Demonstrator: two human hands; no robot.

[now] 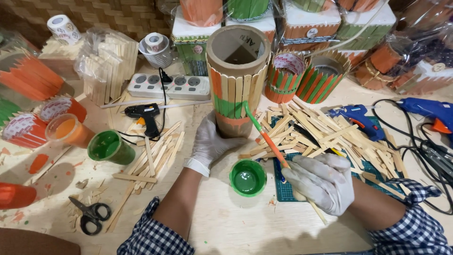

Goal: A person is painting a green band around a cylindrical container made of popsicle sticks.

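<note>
— What were the hands doing?

— The left hand (210, 141), in a white glove, was wrapped around the bottom of a tall cardboard tube (237, 80) covered in flat sticks. The tube stood on the surface (226, 222). The right hand (321, 182) gripped a paintbrush (266, 138) whose green tip touched the tube.

— Could you see all of the tube?

— No. The left hand hid its bottom, and its back side faced away.

— What else was hard to see?

— The brush handle was hidden inside the right glove. A small cup of green paint (248, 177) sat between the hands. A pile of plain sticks (321, 134) covered most of a green mat (283, 189). Boxes at the top were cut off.
</note>
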